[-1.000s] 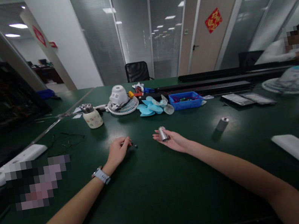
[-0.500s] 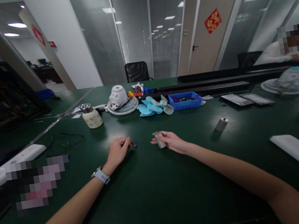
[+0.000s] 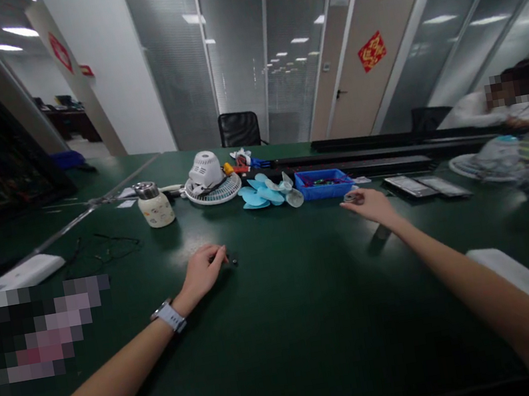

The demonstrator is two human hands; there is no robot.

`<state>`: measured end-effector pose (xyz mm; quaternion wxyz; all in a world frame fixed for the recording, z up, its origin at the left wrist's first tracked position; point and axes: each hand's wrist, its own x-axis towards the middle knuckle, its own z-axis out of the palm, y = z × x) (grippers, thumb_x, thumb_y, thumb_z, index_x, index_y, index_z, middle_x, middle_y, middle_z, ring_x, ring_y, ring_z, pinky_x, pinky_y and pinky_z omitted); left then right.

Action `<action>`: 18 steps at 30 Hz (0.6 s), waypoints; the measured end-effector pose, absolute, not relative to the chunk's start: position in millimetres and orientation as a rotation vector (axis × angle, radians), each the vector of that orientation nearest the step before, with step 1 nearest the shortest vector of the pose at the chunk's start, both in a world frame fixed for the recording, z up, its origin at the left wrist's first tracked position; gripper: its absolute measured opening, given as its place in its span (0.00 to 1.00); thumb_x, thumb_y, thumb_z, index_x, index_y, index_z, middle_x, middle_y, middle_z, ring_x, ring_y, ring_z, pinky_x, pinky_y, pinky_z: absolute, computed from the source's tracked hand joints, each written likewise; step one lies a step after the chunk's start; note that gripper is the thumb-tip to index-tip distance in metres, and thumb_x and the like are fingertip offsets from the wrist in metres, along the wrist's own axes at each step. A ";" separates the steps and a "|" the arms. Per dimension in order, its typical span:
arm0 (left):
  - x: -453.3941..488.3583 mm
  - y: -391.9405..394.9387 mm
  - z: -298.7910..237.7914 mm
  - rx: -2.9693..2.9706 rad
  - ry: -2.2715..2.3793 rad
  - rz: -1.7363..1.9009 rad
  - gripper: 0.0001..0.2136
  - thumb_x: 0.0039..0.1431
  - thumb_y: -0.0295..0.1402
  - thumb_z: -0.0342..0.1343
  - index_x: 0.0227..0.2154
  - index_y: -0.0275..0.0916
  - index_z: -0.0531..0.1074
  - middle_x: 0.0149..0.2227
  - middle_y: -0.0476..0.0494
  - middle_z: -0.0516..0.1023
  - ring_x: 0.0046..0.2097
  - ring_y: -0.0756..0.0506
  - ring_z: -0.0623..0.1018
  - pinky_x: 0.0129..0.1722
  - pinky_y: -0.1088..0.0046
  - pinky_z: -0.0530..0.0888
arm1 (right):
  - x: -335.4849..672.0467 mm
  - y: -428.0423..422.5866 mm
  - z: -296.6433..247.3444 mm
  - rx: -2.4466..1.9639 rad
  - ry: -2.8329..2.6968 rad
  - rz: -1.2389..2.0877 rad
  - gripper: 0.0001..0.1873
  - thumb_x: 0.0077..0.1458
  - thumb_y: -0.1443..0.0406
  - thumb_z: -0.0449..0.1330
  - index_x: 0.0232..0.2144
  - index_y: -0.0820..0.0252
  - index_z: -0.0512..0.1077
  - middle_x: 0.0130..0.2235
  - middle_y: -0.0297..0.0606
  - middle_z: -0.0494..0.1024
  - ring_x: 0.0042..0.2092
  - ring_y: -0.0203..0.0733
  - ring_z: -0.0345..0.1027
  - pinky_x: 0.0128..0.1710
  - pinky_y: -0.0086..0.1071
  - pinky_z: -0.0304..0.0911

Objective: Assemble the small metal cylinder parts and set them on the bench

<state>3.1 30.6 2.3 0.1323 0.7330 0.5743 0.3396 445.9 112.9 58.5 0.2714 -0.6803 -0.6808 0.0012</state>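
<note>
My right hand [image 3: 374, 208] is raised at the right, in front of the blue tray [image 3: 327, 191]. Its fingers are closed on a small silver metal cylinder [image 3: 350, 198], seen nearly end-on and partly covered by the fingers. Part of a second grey cylinder [image 3: 382, 231] shows on the table beneath my right wrist, mostly hidden. My left hand [image 3: 201, 266], with a watch on the wrist, lies on the green table with its fingers curled together. Something small and dark is at its fingertips, too small to name. A tiny dark piece [image 3: 234, 262] lies just beside them.
Behind my hands stand a cream bottle [image 3: 156, 209], a white fan part [image 3: 212, 190] and blue fan blades [image 3: 263, 191]. White casings lie at left and right [image 3: 528, 289]. Flat panels [image 3: 409, 186] lie at the right; a person [image 3: 473, 109] sits beyond.
My right hand has moved right and away from me with the silver cylinder, leaving the spot near my left hand. My left hand has stayed in place; the view has shifted slightly.
</note>
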 end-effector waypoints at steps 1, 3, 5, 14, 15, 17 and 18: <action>2.8 30.7 1.9 2.126 1.662 0.986 0.23 0.62 0.46 0.41 0.23 0.39 0.73 0.34 0.43 0.77 0.37 0.44 0.74 0.39 0.70 0.68 | 461.1 122.4 57.1 -1.917 -1.826 -0.014 0.19 0.48 0.55 0.64 0.39 0.61 0.77 0.36 0.45 0.80 0.40 0.50 0.73 0.41 0.39 0.66; 1.9 30.9 1.0 2.129 1.654 0.986 0.23 0.62 0.47 0.41 0.22 0.39 0.73 0.33 0.44 0.77 0.36 0.44 0.74 0.38 0.70 0.67 | 484.7 136.6 51.2 -2.032 -1.799 -0.022 0.19 0.47 0.56 0.64 0.38 0.63 0.77 0.35 0.46 0.80 0.39 0.51 0.74 0.39 0.38 0.66; 0.9 31.3 0.0 2.133 1.649 0.988 0.22 0.62 0.47 0.42 0.22 0.40 0.73 0.33 0.44 0.76 0.35 0.45 0.74 0.38 0.69 0.67 | 500.3 144.5 43.3 -2.084 -1.759 0.016 0.18 0.47 0.57 0.63 0.38 0.64 0.77 0.36 0.48 0.79 0.39 0.51 0.74 0.38 0.38 0.67; 2.3 31.3 1.1 2.095 1.686 0.983 0.22 0.61 0.48 0.42 0.23 0.40 0.73 0.33 0.44 0.77 0.37 0.43 0.74 0.38 0.69 0.67 | 507.4 143.4 52.8 -2.123 -1.764 0.165 0.21 0.41 0.62 0.68 0.39 0.63 0.75 0.39 0.49 0.78 0.40 0.52 0.73 0.41 0.43 0.67; 2.8 31.0 1.7 2.072 1.700 0.990 0.22 0.61 0.48 0.42 0.24 0.40 0.74 0.33 0.43 0.77 0.37 0.43 0.74 0.38 0.69 0.67 | 495.4 140.4 59.8 -2.087 -1.776 0.068 0.24 0.40 0.62 0.68 0.42 0.63 0.74 0.41 0.49 0.78 0.42 0.54 0.72 0.44 0.46 0.66; 3.4 30.5 2.7 2.001 1.720 1.008 0.21 0.60 0.48 0.42 0.27 0.39 0.74 0.33 0.44 0.78 0.36 0.43 0.75 0.37 0.69 0.68 | 457.6 131.2 71.6 -1.871 -1.851 -0.119 0.26 0.41 0.62 0.68 0.46 0.61 0.73 0.45 0.49 0.76 0.47 0.56 0.69 0.50 0.50 0.60; 3.6 30.1 3.0 1.960 1.722 1.025 0.20 0.61 0.47 0.42 0.29 0.39 0.74 0.34 0.44 0.78 0.36 0.43 0.75 0.37 0.69 0.68 | 432.3 125.0 75.0 -1.694 -1.927 -0.136 0.25 0.44 0.62 0.67 0.46 0.59 0.73 0.46 0.48 0.75 0.49 0.55 0.67 0.52 0.51 0.58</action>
